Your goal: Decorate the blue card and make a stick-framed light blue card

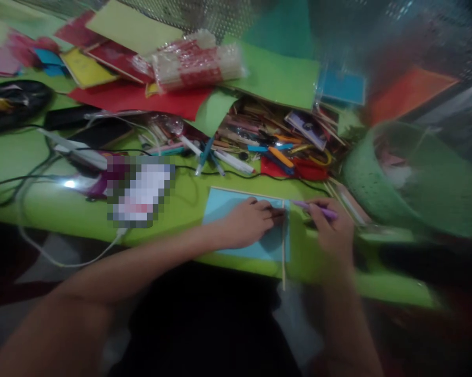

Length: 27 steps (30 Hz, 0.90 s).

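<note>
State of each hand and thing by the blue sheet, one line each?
left hand: flat, pressing blue sheet
right hand: shut on purple pen
purple pen: held, tip pointing at wooden stick
blue sheet: flat on green table
wooden stick: lying along sheet's right edge, overhanging table edge
green basket: looks tilted, blurred

Hands at a blue sheet (223, 209) on a green table (39, 209).
Left hand (247, 222) presses the sheet beside a thin stick (283, 246); right hand (332, 228), just right of it, grips a purple pen (316, 209).
</note>
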Available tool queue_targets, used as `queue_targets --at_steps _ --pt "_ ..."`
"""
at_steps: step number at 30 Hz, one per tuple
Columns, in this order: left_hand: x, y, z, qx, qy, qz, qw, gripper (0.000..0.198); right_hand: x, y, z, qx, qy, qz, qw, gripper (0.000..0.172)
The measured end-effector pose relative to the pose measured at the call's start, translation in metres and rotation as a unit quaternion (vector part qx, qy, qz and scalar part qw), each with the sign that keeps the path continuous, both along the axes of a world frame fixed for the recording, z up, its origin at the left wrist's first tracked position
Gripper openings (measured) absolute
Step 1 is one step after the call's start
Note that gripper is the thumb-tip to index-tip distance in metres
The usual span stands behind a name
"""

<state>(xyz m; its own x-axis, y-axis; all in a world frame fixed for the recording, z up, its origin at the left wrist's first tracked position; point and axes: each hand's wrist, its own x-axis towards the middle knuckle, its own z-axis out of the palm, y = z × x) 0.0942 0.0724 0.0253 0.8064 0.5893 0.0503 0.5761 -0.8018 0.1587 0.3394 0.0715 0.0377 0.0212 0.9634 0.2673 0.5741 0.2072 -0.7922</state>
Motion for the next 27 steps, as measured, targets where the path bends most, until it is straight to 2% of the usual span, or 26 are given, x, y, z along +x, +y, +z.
queue_targets --at_steps 13,27 --pt "-0.003 0.001 -0.011 0.071 -0.013 -0.007 0.997 0.047 -0.009 0.004 0.001 -0.004 0.026 0.006 1.0 0.016" --pt "-0.002 0.002 -0.007 0.054 -0.018 -0.011 0.998 0.045 -0.006 0.004 -0.003 -0.004 -0.007 0.023 1.0 0.019"
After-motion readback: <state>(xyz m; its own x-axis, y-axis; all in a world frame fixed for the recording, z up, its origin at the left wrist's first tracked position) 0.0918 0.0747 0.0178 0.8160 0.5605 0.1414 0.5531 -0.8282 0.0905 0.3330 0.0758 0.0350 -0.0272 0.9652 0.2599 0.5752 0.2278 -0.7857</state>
